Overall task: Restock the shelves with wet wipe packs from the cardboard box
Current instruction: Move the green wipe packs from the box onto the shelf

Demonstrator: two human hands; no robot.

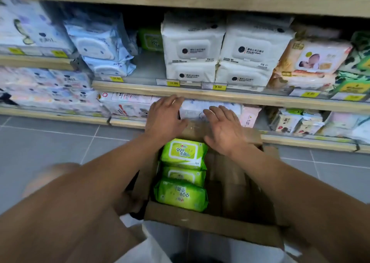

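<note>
Forearms: both reach forward from the bottom edge, over the cardboard box (210, 225).
Box: open, on the grey tile floor (50, 142), in front of the lowest shelf.
Green wipe packs (183, 174): three in a row along the box's left side, lids up; right half of the box shows bare cardboard.
Left hand (165, 118): fingers straight and together, palm down, above the box's far edge, fingertips near the front lip of the middle shelf (220, 95). Holds nothing.
Right hand (223, 130): fingers spread and relaxed, palm down over the far flap; contact with the flap unclear. Holds nothing.
Middle shelf: one more green pack (151, 39) sits deep at the back, in a gap between blue packs (102, 48) on the left and white packs (192, 48) on the right.
Price tags (173, 83): yellow, along the shelf's front edge.
Lowest shelf: white and pink packs behind the hands, blurred.
</note>
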